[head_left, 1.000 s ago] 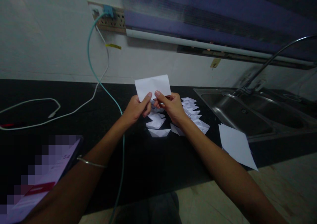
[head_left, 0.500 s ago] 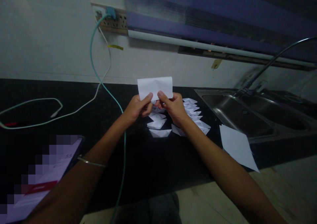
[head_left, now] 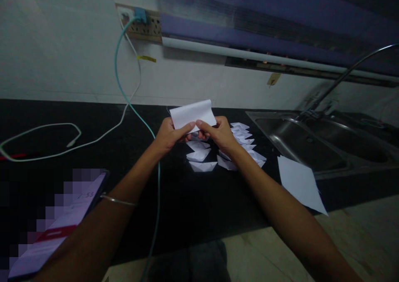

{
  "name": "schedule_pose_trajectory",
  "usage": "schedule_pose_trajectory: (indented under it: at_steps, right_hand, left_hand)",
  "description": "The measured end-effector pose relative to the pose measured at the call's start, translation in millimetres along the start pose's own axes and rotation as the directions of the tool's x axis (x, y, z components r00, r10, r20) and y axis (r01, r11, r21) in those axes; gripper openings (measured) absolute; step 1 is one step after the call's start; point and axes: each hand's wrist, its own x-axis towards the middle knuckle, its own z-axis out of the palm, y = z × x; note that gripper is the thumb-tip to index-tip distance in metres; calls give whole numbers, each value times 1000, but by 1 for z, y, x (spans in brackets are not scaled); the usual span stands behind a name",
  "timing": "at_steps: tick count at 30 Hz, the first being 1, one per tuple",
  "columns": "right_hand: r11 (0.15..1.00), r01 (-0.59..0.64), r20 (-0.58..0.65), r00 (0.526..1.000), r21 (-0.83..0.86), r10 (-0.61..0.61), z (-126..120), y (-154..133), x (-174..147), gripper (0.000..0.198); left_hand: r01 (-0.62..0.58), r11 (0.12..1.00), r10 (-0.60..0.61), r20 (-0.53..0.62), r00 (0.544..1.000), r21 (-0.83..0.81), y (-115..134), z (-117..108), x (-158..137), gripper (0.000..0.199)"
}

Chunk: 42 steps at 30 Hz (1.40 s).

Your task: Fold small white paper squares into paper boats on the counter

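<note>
A folded sheet of white paper [head_left: 191,112] is held up above the dark counter, its long edge tilted up to the right. My left hand [head_left: 170,136] pinches its lower edge, thumb on the near face. Close beside it, my right hand [head_left: 220,133] grips the same edge, with the two thumb tips almost meeting. The fingers behind the paper are partly hidden. Beneath and beyond my hands lie folded white paper boats in two rows, a left row [head_left: 202,166] and a right row [head_left: 245,141] partly covered by my right hand and forearm.
White paper sheets [head_left: 301,182] lie by the sink [head_left: 280,136] on the right. A teal cable [head_left: 158,199] crosses the counter beneath my left arm, and a white cable [head_left: 99,138] loops at left. A partly pixelated screen [head_left: 84,203] sits at lower left.
The folded paper has tilted, its left end now lower, and its top edge looks more rounded. My thumbs have slid closer together along its lower edge.
</note>
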Motion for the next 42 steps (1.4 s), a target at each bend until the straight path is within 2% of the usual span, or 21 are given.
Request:
schedule_pose_trajectory:
  at_steps: [2,7,10,14,16,20,22,24,28,32,35,39,42]
  right_hand:
    - [1000,0,13,1000,-11,1,-3,1,1,45]
    - [998,29,74,997,-51,-26,-10,0,2,47]
    - [997,45,113,993,-70,-37,-13,-2,1,47]
    - [994,69,206,977,-81,-51,-18,-4,0,44]
    - [993,78,265,963,-87,-52,-20,-6,0,42]
    - [993,36,395,919,-114,12,-24,-10,-1,34]
    - [991,15,395,918,-136,41,-23,-10,-1,31]
    - [993,12,343,939,-120,30,-21,-8,-1,32]
    - [998,37,231,973,-60,-22,-15,0,3,36]
    - [994,71,227,973,-82,-51,-13,3,6,39]
    - [989,95,237,969,-116,-66,-16,3,6,42]
    - [984,102,264,963,-148,-60,-22,3,7,45]
    - [978,114,221,972,-174,-74,-25,3,10,47]
  left_hand:
    - [13,1000,-13,-10,1000,-11,1,-2,1,38]
    - [-70,997,67,-137,988,-18,-4,-7,9,39]
    - [-73,997,69,-118,991,-32,-5,-10,10,36]
    - [6,999,-5,32,999,-47,2,-15,8,27]
    - [77,995,-68,142,988,-59,7,-18,6,26]
    - [212,977,-192,368,910,-16,15,-16,0,27]
    - [221,975,-211,411,887,23,16,-13,-2,27]
    - [178,984,-176,380,908,29,14,-11,-2,28]
    - [55,998,-57,221,974,19,6,-8,1,32]
    - [8,999,-13,141,990,38,6,-3,1,36]
    - [8,997,-18,141,990,72,8,0,-1,35]
    - [14,993,-40,218,975,119,7,0,-4,36]
    - [6,990,-41,254,966,138,7,0,-5,44]
